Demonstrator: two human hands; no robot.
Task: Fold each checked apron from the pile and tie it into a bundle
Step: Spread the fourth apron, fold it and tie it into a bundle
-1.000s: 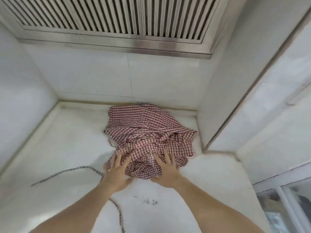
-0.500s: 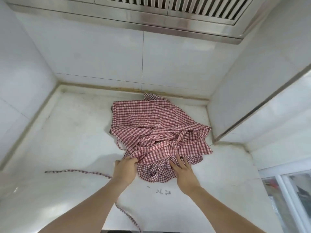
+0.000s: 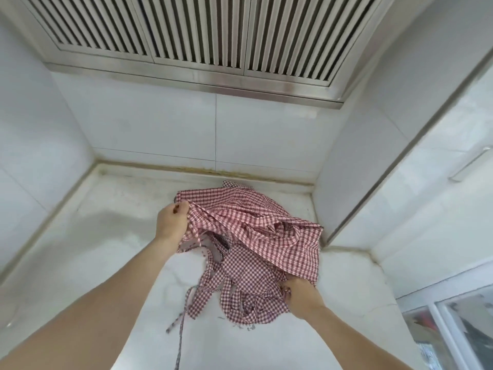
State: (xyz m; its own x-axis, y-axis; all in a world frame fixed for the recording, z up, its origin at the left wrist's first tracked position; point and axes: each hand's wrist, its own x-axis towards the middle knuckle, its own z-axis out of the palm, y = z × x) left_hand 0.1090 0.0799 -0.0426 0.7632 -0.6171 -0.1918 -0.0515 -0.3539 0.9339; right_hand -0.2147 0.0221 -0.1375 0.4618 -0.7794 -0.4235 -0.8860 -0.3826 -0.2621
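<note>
Gripping the red checked apron point(image 3: 256, 236): left hand point(image 3: 170, 222) bunches far edge, right hand point(image 3: 301, 295) clutches near corner, on white counter point(image 3: 93, 249).

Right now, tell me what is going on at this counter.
A person is working a crumpled heap of red-and-white checked cotton aprons on the white marble counter. The left hand has a grip on a bunched edge at the heap's far left and holds it raised; the right hand pinches cloth at the near right. A thin checked tie string trails toward the near edge. Nothing is folded or tied yet.
</note>
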